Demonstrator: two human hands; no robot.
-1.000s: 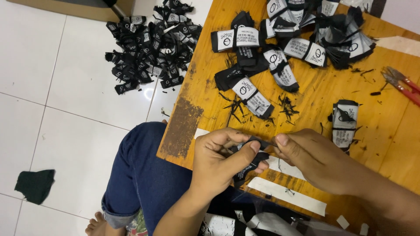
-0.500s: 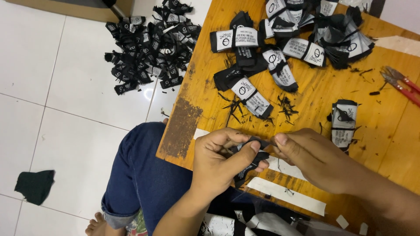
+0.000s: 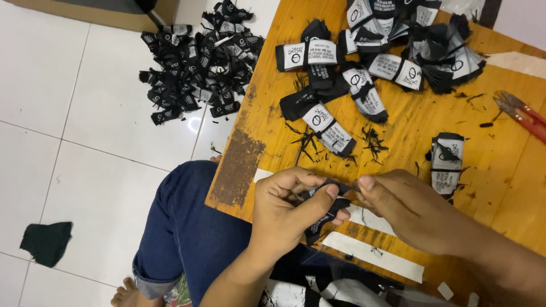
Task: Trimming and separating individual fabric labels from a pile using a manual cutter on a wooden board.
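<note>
My left hand [image 3: 287, 209] pinches a small black fabric label [image 3: 329, 211] between thumb and fingers, just above the near edge of the wooden table [image 3: 398, 136]. My right hand [image 3: 406, 209] meets it from the right, with its thumb and fingertip gripping the same label at its upper edge. Much of the label is hidden by my fingers. A folded stack of black-and-white labels [image 3: 446, 162] lies just beyond my right hand.
Several bundles of black-and-white labels [image 3: 387, 51] cover the far part of the table, with loose black thread scraps [image 3: 372, 139] nearby. Red-handled snips [image 3: 520, 113] lie at the right. A heap of labels [image 3: 196, 59] sits on the white floor tiles; a dark cloth scrap [image 3: 46, 241] lies at the lower left.
</note>
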